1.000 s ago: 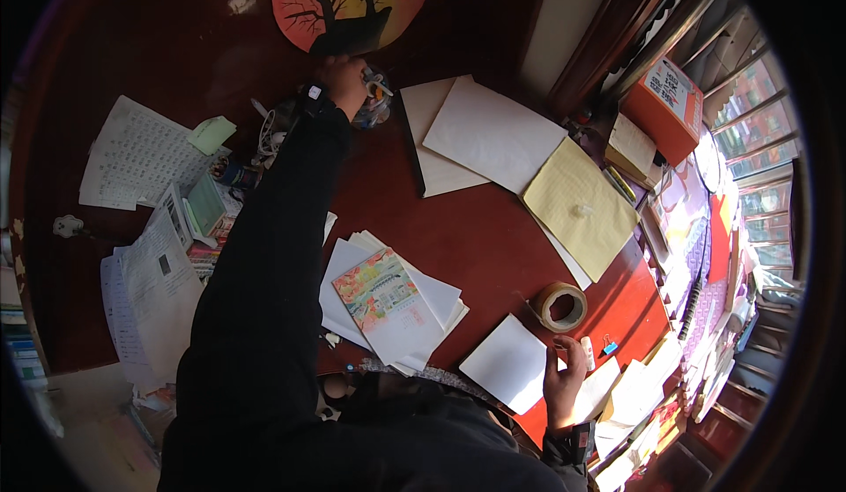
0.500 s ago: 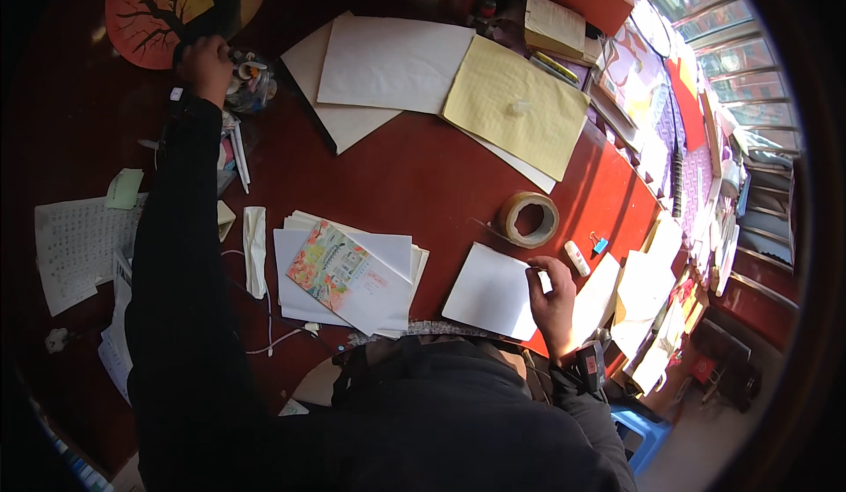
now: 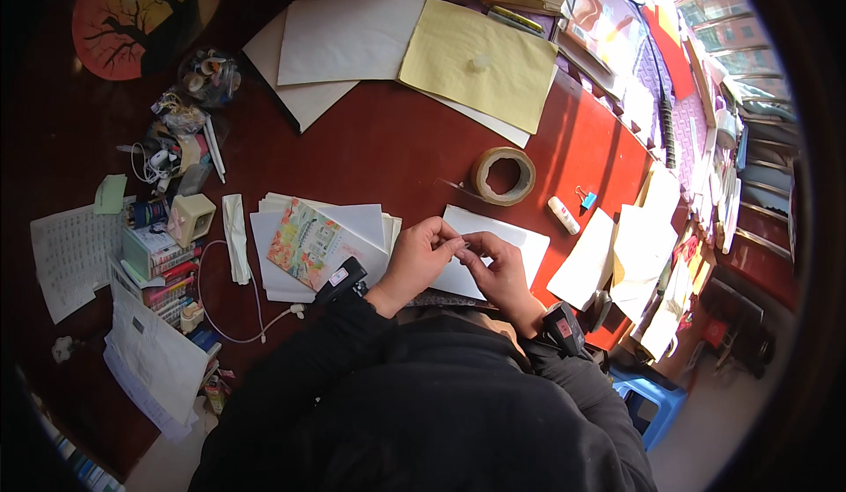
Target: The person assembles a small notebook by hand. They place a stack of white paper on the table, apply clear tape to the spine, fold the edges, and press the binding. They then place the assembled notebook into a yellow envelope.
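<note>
My left hand (image 3: 416, 259) and my right hand (image 3: 504, 277) meet fingertip to fingertip over a white paper pad (image 3: 527, 247) near the table's front edge. Both are pinched closed. Whatever lies between their fingertips is too small to make out. Left of my left hand, a floral printed card (image 3: 308, 244) rests on a stack of white sheets (image 3: 370, 221). A roll of tan tape (image 3: 479, 177) lies beyond the pad. To the right are a white glue stick (image 3: 563, 215) and a blue binder clip (image 3: 586, 199).
White sheets and a yellow lined sheet (image 3: 493, 96) lie at the back. At far left stand a clear jar of small items (image 3: 209, 87), a cream box (image 3: 191, 219), stacked books and a looping white cable (image 3: 201, 294). Loose papers (image 3: 639, 272) cover the right edge; a blue stool (image 3: 656, 408) stands below.
My left hand has come back from the clear jar at the far left to meet my right hand. My right hand has moved slightly left and up over the pad. The view has shifted.
</note>
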